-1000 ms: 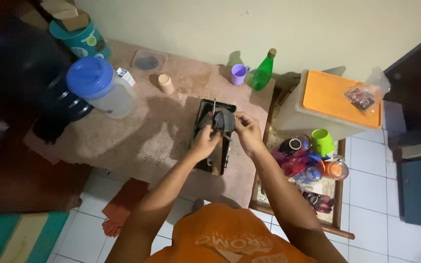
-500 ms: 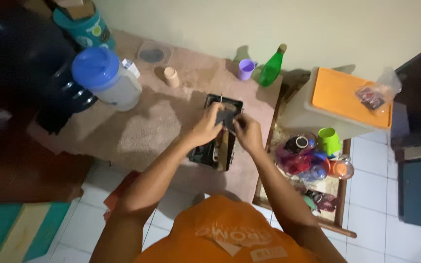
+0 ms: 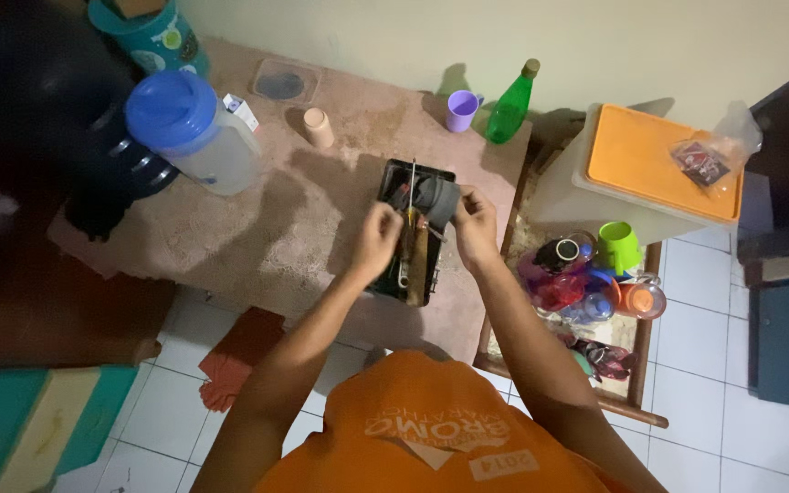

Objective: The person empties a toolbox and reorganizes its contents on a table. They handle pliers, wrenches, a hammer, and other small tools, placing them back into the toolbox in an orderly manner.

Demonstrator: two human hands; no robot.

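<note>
Tray: black tool tray (image 3: 393, 278) is lying on the tan mat (image 3: 276, 228), long axis running away from the person toward the wall.
Packages: small white carton (image 3: 242, 111) is sitting beside the blue-lidded jug (image 3: 195, 132); clear bag (image 3: 710, 155) is resting on the orange lid (image 3: 652, 164).
Left hand (image 3: 374, 241): curling over the tray; grip cannot be told.
Right hand (image 3: 475, 219): fingers are pinching the dark grey piece (image 3: 442, 201).

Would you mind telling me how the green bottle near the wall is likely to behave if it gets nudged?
The green bottle stands upright, tall and narrow on a rough brownish table cover, so it would probably tip rather than slide. Its round body suggests it would roll once down. It looks like thin plastic, likely light; how full it is cannot be told.
</note>
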